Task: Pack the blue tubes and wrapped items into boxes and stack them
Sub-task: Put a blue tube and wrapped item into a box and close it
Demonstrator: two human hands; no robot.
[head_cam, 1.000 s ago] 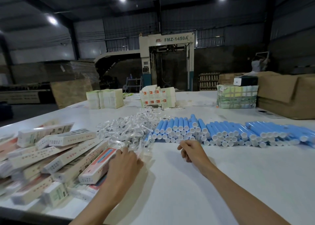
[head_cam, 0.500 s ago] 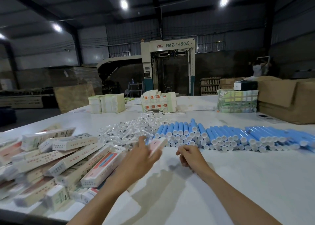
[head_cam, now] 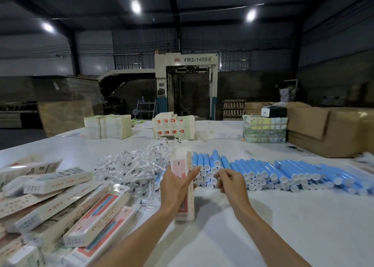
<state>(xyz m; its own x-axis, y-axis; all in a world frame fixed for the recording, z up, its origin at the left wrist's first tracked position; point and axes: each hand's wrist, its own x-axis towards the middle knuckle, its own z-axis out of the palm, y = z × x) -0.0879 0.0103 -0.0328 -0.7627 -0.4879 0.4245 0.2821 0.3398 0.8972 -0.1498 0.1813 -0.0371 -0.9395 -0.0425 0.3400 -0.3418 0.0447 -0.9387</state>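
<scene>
the left hand grips one box upright in the centre of the frame, fingers wrapped round its sides. the right hand hovers just right of it, fingers curled narrow; whether they pinch anything i cannot tell. the blue tubes lie stacked just behind, the wrapped items heaped centre left. best to square the box mouth open first, then draw a tube from the top row so the stack holds. bare bench at lower right gives room; the pile of boxes crowds the lower left.
</scene>
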